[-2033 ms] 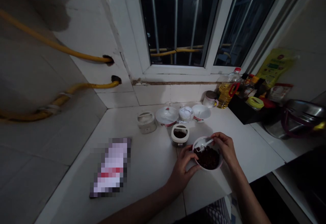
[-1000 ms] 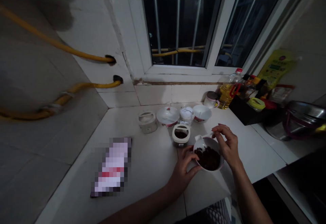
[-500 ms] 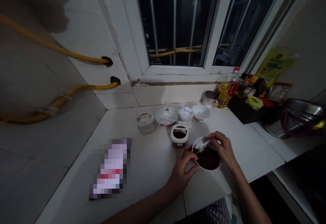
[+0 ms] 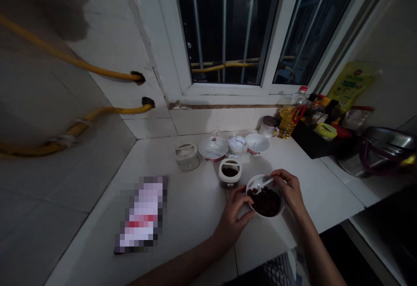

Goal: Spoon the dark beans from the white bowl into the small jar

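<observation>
White ceramic bowl [image 4: 265, 212] of dark brown chunky food [image 4: 263, 202] sits on a white tiled tabletop [image 4: 195, 208], held between the person's two hands, directly ahead of the body. The left grip [image 4: 235, 218] lies just left of the bowl, its fingers curled against the near rim and its thumb reaching toward the food, clamped on the bowl. The right grip [image 4: 288, 189] lies just right of the bowl, fingers pinched together around the handle of a white plastic spoon [image 4: 262, 184]. The spoon's long axis slants down and left from the right grip, across the far side of the rim, so its scoop end lies inside the bowl, closer to the left grip and just above the food. The right grip is the nearer to the spoon; the left is the nearer to the bowl's near edge.

Just beyond the left grip stands a small white-rimmed plastic tub [image 4: 230, 177] with dark paste inside. Farther from both grips, toward the window, a row of white bowls [image 4: 213, 148] lines the tabletop, and a plastic bottle of yellow cooking oil [image 4: 288, 121] stands beyond the right grip.
</observation>
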